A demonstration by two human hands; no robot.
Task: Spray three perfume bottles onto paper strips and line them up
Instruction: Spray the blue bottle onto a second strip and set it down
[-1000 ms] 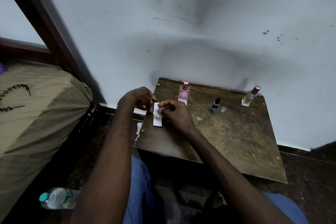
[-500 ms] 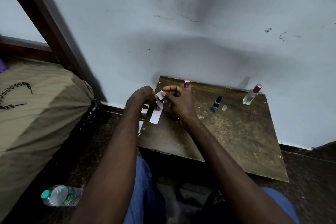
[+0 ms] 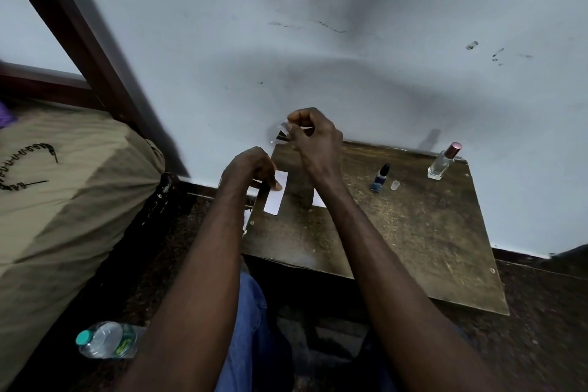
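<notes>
Strip (image 3: pixel 276 200) first: it lies flat at the tabletop's (image 3: pixel 413 248) left edge, toward the far left corner, and the left hand (image 3: pixel 253 169) pinches its far end between thumb and fingertip. The right hand (image 3: pixel 315 140) is raised above the far edge, fingers curled round a small clear item (image 3: pixel 278 135) — too blurred to tell whether it is a bottle or only a cap. A second strip (image 3: pixel 319 199) lies just right of the first, mostly hidden by the right forearm. The blue bottle (image 3: pixel 380 177) stands near the far edge with a loose cap (image 3: pixel 395 185) just beside it. The clear bottle (image 3: pixel 441 164) stands capped at the far right corner. A third bottle is not plainly visible. By my reading the work is at an early stage — a spray onto the held strip looks close. Whether any strip is already scented cannot be told, and no row of three is laid out yet.
</notes>
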